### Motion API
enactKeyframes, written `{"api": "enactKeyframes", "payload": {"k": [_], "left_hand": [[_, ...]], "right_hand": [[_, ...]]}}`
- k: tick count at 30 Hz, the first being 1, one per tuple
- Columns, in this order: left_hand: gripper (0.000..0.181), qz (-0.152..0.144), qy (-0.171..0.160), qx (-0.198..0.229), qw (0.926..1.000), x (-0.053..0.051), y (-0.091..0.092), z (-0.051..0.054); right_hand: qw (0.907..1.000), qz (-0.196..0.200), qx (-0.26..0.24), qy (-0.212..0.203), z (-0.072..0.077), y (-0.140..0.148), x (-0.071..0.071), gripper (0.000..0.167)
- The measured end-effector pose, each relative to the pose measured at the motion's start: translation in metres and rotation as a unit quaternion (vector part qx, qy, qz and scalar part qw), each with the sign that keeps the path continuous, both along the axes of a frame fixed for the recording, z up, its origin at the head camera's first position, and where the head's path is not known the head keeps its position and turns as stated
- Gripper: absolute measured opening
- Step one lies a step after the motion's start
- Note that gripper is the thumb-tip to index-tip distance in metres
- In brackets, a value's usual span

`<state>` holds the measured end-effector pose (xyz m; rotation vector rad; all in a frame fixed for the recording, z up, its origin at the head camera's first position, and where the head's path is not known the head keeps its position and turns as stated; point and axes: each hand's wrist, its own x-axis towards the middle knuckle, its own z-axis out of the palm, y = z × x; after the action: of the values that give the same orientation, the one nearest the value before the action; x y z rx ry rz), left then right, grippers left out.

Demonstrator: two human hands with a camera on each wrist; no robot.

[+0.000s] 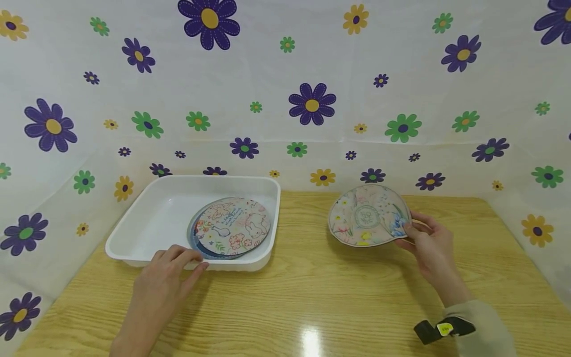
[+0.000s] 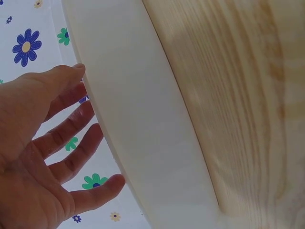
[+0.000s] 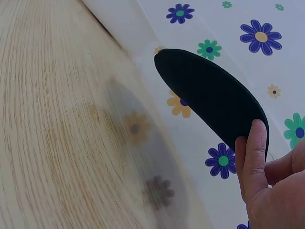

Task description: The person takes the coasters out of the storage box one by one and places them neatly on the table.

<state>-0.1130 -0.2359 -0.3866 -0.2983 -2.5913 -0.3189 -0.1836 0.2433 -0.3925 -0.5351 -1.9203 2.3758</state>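
Observation:
My right hand (image 1: 430, 245) pinches the edge of a round, floral-printed mouse pad (image 1: 368, 218), thumb on the printed face. The pad is held above the table, bowed, with its plain black underside (image 3: 205, 90) showing in the right wrist view. My left hand (image 1: 165, 277) rests at the near rim of a white plastic tray (image 1: 138, 198). In the left wrist view its spread, loosely bent fingers (image 2: 76, 152) touch the rim. Inside the tray, at its right side, lies a pink round pad (image 1: 234, 228) with drawings, overlapping a bluish round one (image 1: 196, 243) beneath.
The tray stands on the left of a wood-grain table (image 1: 303, 287). A white cloth (image 1: 267, 64) with printed flowers hangs behind and along both sides. A black strap with a yellow tag (image 1: 444, 328) is on the right sleeve.

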Motion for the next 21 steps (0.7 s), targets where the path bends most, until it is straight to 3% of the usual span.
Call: {"api": "enactKeyframes", "payload": {"k": [11,21], "left_hand": [[0.016,0.002,-0.014,0.004,0.9999,0.000,0.000,0.001],[0.016,-0.001,-0.008,0.009,0.9999,0.000,0.000,0.000]], "right_hand": [[0.9998,-0.017,-0.004,-0.003,-0.003,0.017,0.001,0.029],[0.9996,-0.023,-0.004,-0.015,-0.009,0.034,0.003,0.028]]}}
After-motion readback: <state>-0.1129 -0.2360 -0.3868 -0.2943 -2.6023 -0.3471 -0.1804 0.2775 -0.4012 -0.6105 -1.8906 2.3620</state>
